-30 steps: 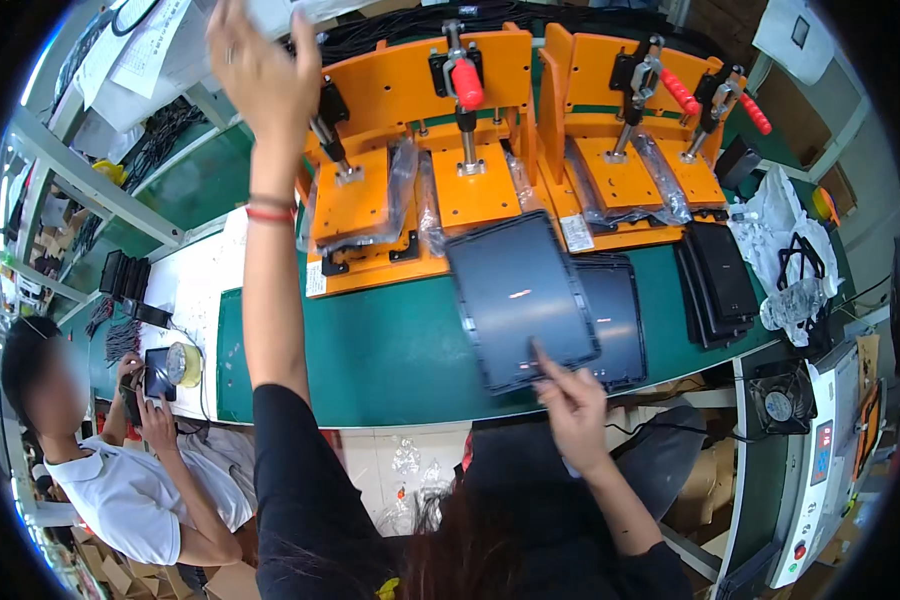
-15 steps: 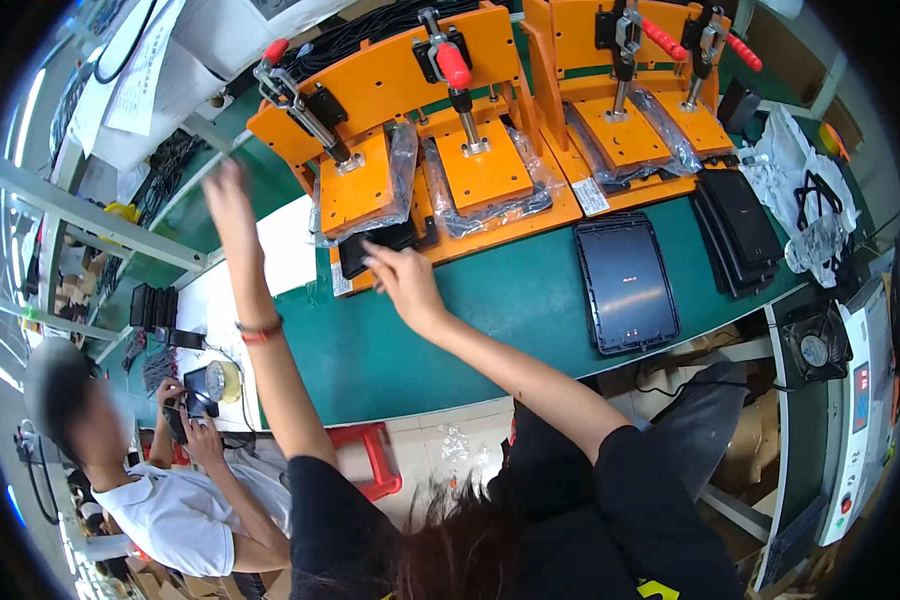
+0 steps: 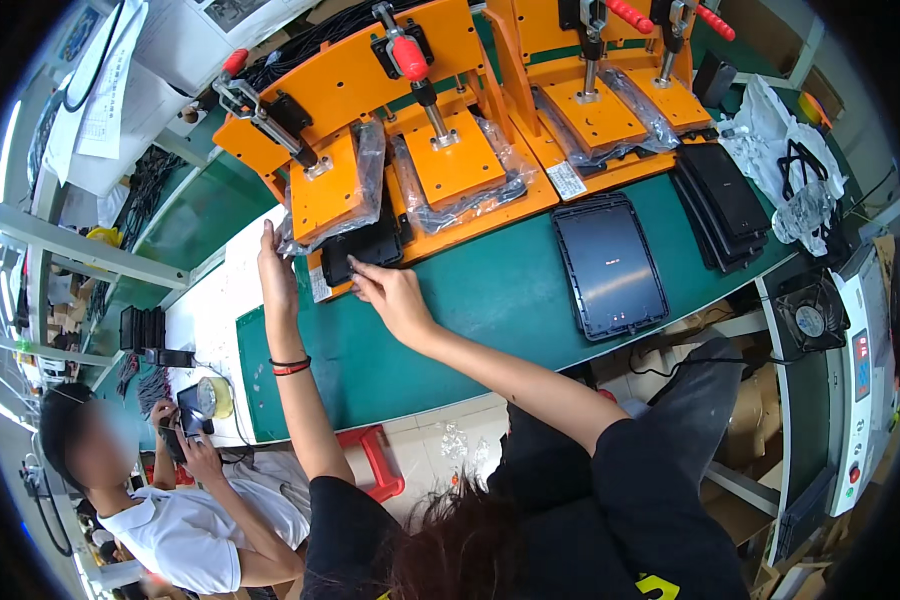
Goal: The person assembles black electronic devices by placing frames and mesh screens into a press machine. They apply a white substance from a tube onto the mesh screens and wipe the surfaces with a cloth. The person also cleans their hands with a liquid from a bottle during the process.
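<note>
Clearly, the black panel (image 3: 370, 242) looks light and fairly stiff to me, a thin moulded piece, probably plastic. I expect its smooth face to be a bit slippery and easy to scuff, so I would take hold by the edges, thumb below and fingers above, rather than press on the middle. It lies left of upper centre in the frame, partly hidden under the orange press plate (image 3: 322, 200), whose clear film (image 3: 372, 165) looks soft and loose and could snag a fingertip.

My right hand (image 3: 400, 305) comes up from the lower right, with thumb and forefinger narrow at the panel's near edge; from this far off I cannot tell whether they pinch it or only rest against it. The panel sits just above and to the left of those fingertips. My left hand (image 3: 280, 280) stands edge-on at the left of the orange press plate, fingers straight and close together, gripping nothing that I can see. Its fingertips are near the film's lower left corner, and I cannot make out whether they touch.
</note>
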